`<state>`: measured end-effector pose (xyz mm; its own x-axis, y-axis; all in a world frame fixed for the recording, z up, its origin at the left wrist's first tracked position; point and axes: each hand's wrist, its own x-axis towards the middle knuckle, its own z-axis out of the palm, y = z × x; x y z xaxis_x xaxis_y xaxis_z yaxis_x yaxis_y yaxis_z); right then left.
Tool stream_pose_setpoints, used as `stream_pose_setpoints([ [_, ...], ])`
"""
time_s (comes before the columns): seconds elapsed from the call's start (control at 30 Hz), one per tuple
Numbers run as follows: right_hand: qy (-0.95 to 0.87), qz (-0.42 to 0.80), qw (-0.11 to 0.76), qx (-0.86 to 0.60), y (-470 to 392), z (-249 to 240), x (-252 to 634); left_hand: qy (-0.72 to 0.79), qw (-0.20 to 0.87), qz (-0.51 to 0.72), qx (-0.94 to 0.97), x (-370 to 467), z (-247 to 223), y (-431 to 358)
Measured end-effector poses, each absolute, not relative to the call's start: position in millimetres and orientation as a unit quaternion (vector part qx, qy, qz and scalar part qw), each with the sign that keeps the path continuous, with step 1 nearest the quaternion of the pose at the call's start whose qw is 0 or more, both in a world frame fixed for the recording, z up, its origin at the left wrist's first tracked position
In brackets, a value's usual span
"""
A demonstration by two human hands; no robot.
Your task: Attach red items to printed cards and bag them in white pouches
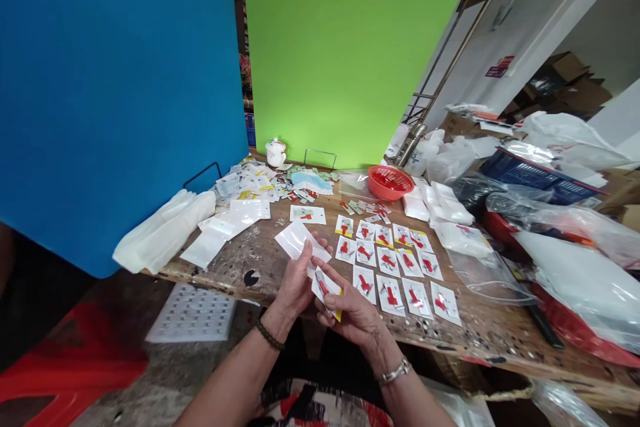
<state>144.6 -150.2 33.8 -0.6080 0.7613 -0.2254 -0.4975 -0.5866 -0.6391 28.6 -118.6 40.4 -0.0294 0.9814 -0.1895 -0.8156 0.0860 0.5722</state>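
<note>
White and flat, a small bag (293,239) is in the left hand (296,277), above the near edge of the table. The thumb and fingers of that hand pinch it. Just below it, the right hand (353,310) grips a small card (325,290) with a red and grey piece on it and a bit of yellow at one side. The thumb presses on top of the card. The two hands are close together, and I cannot tell if the left fingers touch the card too.

Next to the hands, on the right, rows of packets (390,293) lie flat on the brown wooden table (233,277), and each one shows something red. One more packet (315,215) lies just past the bag. On the left are flat white bags (213,243) and a long white bundle (160,233) at the table's edge.

Farther back there is a messy heap of papers (247,181), a white cup (275,155) with a lid, and a red bowl (391,193). A green board (345,60) stands behind them, and a big blue board (115,100) stands on the left. A blue basket (533,177) sits far to the right. Down low on the left is a red stool (75,377).
</note>
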Motion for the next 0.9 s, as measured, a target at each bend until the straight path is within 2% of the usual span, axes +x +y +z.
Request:
stream_pose_setpoints([
  [0.3, -0.350, 0.856, 0.317, -0.210, -143, 32, 147, 0.278, 0.736, 0.606, 0.114, 35, 45, -131],
  [0.47, -0.402, 0.825, 0.269, -0.294, -144, 42, 159, 0.306, 0.730, 0.608, 0.057, 24, 43, -118],
  [0.53, -0.385, 0.799, 0.315, -0.337, -146, 43, 159, 0.311, 0.712, 0.629, 0.034, 19, 42, -112],
  [0.67, -0.319, 0.691, 0.488, -0.428, -152, 34, 146, 0.270, 0.711, 0.649, 0.020, 19, 43, -107],
  [0.73, -0.297, 0.635, 0.546, -0.459, -154, 29, 135, 0.254, 0.716, 0.650, 0.009, 23, 46, -109],
  [0.83, -0.276, 0.592, 0.592, -0.471, -156, 25, 123, 0.252, 0.720, 0.646, 0.010, 30, 50, -112],
  [0.9, -0.269, 0.605, 0.587, -0.467, -157, 25, 119, 0.264, 0.712, 0.650, 0.021, 33, 51, -114],
])
